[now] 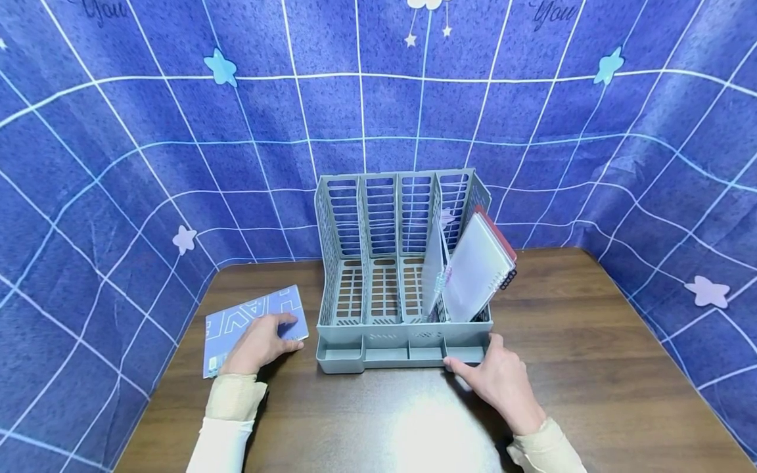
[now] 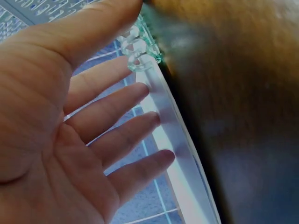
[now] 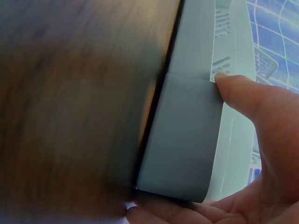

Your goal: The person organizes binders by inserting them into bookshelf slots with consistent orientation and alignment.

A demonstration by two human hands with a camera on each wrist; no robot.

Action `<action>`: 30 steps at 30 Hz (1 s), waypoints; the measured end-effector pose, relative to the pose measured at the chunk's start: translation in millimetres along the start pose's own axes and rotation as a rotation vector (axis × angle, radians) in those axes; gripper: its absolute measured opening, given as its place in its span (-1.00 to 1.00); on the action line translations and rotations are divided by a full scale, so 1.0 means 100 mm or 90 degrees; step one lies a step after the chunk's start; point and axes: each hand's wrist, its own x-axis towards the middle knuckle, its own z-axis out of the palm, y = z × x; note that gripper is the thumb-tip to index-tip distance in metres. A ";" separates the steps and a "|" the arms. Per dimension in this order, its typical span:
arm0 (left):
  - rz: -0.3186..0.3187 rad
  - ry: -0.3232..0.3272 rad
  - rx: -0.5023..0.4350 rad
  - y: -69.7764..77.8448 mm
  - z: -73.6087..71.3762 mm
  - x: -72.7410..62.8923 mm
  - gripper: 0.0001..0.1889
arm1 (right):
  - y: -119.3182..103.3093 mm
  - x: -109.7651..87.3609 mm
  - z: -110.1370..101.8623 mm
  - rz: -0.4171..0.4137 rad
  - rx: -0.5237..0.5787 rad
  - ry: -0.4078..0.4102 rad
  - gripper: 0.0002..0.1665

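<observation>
A blue-purple notebook point(image 1: 230, 323) with white lettering lies flat on the table at the left. My left hand point(image 1: 263, 343) rests over its right part with fingers extended. In the left wrist view the fingertips touch the cover beside the clear coil binding point(image 2: 140, 51), thumb near the coil's end. A grey-green desk file organizer point(image 1: 390, 334) stands upright in the middle. My right hand point(image 1: 503, 381) grips its front right corner, thumb on the front tray's rim point(image 3: 216, 88) and fingers round the side. A white-covered spiral notebook point(image 1: 473, 266) leans out of the rightmost compartment.
Behind that notebook shows a red-covered one point(image 1: 497, 233). Another thin spiral notebook point(image 1: 433, 272) stands by the divider to its left. The wooden table point(image 1: 591, 341) is backed by a blue grid-patterned cloth point(image 1: 266, 112), which also hangs along both sides.
</observation>
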 end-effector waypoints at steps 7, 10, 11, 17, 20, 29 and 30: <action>0.038 0.066 0.026 0.01 0.06 0.05 -0.65 | 0.01 0.00 0.00 0.006 0.000 0.004 0.35; 0.048 0.091 0.034 0.02 0.09 0.06 -0.69 | 0.01 -0.01 0.00 0.008 0.003 0.006 0.33; 0.051 0.098 0.035 0.02 0.10 0.06 -0.70 | 0.01 -0.01 0.00 0.008 0.003 0.006 0.33; 0.052 0.150 0.030 0.05 0.09 0.06 -0.75 | 0.01 -0.01 0.00 0.004 0.006 0.011 0.33; 0.051 0.174 0.019 0.06 0.04 0.05 -0.78 | 0.00 -0.01 -0.01 0.005 0.009 0.007 0.34; 0.028 0.269 0.018 0.13 -0.17 -0.01 -0.86 | 0.01 0.00 -0.01 0.005 0.005 0.002 0.35; 0.019 0.288 0.018 0.14 -0.19 -0.02 -0.87 | 0.01 0.00 -0.01 0.004 0.005 0.004 0.34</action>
